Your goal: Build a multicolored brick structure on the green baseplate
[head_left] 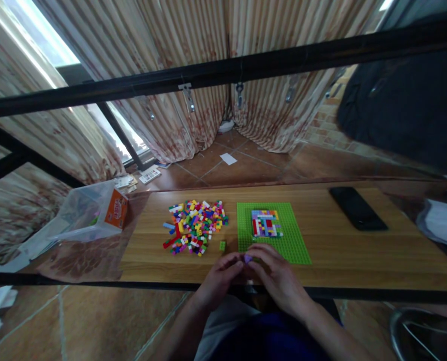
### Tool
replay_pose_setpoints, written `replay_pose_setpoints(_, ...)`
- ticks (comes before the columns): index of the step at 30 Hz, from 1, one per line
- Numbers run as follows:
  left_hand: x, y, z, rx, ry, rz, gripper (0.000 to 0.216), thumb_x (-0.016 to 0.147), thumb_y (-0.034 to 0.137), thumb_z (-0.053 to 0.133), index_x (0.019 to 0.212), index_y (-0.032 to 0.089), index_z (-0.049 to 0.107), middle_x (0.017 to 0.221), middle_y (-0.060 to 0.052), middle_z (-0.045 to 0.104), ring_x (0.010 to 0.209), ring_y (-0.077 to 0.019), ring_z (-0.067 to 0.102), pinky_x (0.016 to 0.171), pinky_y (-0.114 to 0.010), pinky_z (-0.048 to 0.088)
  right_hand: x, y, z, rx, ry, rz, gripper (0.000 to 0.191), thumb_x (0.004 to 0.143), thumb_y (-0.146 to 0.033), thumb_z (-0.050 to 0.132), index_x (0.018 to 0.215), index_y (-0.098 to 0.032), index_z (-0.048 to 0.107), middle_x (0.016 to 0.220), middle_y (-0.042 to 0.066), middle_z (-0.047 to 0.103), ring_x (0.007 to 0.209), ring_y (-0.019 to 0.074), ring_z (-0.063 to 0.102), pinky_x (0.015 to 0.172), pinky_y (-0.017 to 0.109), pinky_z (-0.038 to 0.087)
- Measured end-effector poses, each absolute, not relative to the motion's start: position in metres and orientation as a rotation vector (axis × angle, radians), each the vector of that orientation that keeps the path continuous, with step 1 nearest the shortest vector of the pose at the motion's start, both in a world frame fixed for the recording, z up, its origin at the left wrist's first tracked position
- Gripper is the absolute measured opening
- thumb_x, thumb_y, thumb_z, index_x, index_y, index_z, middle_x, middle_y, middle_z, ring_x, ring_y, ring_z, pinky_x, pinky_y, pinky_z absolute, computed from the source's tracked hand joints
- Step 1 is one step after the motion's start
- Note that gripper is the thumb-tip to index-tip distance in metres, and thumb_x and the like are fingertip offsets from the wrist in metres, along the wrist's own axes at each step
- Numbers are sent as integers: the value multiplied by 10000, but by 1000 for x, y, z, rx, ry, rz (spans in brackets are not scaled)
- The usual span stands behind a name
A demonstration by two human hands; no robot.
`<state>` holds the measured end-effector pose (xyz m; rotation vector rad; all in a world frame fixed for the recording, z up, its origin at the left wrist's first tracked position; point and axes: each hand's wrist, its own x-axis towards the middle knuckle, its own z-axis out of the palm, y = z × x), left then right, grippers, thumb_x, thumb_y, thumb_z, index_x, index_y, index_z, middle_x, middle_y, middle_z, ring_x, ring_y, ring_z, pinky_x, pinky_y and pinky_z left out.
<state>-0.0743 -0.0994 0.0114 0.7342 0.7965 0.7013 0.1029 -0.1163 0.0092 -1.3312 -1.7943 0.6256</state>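
Note:
A small purple toy brick (248, 258) is pinched at the fingertips, above the table's front edge. My right hand (276, 275) has its thumb and fingers closed around the brick from the right. From the left, the closed fingertips of my left hand (223, 275) meet the same brick. Just beyond my hands lies a green baseplate (296, 243), with a flat patchwork of colourful bricks (266, 223) built on it. A lone green brick (222, 245) sits left of the plate. Farther left spreads a pile of loose mixed bricks (199, 225).
A black phone (358, 208) lies at the right on the wooden table (141, 250). A clear plastic box (90, 210) with an orange label stands off the table's left end. Dark metal bars (208, 75) cross beyond the table, before striped curtains (186, 35).

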Motion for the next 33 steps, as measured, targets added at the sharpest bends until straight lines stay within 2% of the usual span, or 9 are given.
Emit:
replay_pose_setpoints(4, -69, -103, 7, 799, 920, 717, 409, 724, 429, 772, 1015, 154, 687, 884, -42, 679, 760, -128, 591, 761, -255, 467, 130, -93, 0, -1481, -1742, 234, 196, 927, -328, 540, 1005, -233, 692, 1088, 81, 651, 1048, 236, 600, 923, 443, 514)
replay_pose_setpoints(8, -70, -103, 2, 821, 942, 712, 391, 692, 423, 789, 944, 145, 680, 804, -23, 665, 715, -121, 580, 724, -255, 468, 147, -72, -7, -1495, -1873, 84, 212, 922, -312, 538, 997, -214, 710, 1110, 98, 633, 1055, 256, 577, 919, 458, 502)
replay_pose_setpoints(15, -72, -102, 0, 815, 961, 722, 367, 712, 394, 764, 963, 143, 671, 791, -21, 671, 692, -112, 587, 688, -239, 466, 148, -63, -9, -1569, -2039, -6, 209, 913, -277, 540, 981, -212, 726, 1153, 107, 615, 1064, 277, 541, 891, 450, 496)
replay_pose_setpoints(23, -72, -102, -4, 803, 949, 726, 362, 707, 386, 770, 957, 144, 669, 783, -17, 678, 691, -111, 596, 694, -237, 479, 148, -63, -15, -1551, -1974, 12, 214, 907, -281, 551, 1013, -202, 720, 1168, 109, 613, 1097, 274, 536, 940, 462, 476)
replay_pose_setpoints(28, -71, -102, -2, 801, 956, 724, 346, 717, 371, 761, 962, 146, 669, 776, -13, 673, 683, -105, 590, 686, -230, 474, 149, -64, -18, -1546, -1843, 92, 247, 900, -358, 558, 1046, -219, 701, 1185, 100, 612, 1097, 263, 546, 941, 463, 472)
replay_pose_setpoints(33, -72, -101, -3, 842, 970, 724, 325, 723, 366, 750, 951, 146, 675, 778, -18, 677, 689, -111, 595, 700, -235, 472, 149, -56, -16, -1677, -1729, 32, 378, 918, -451, 497, 1158, -205, 654, 1216, 132, 593, 1131, 286, 521, 952, 492, 436)
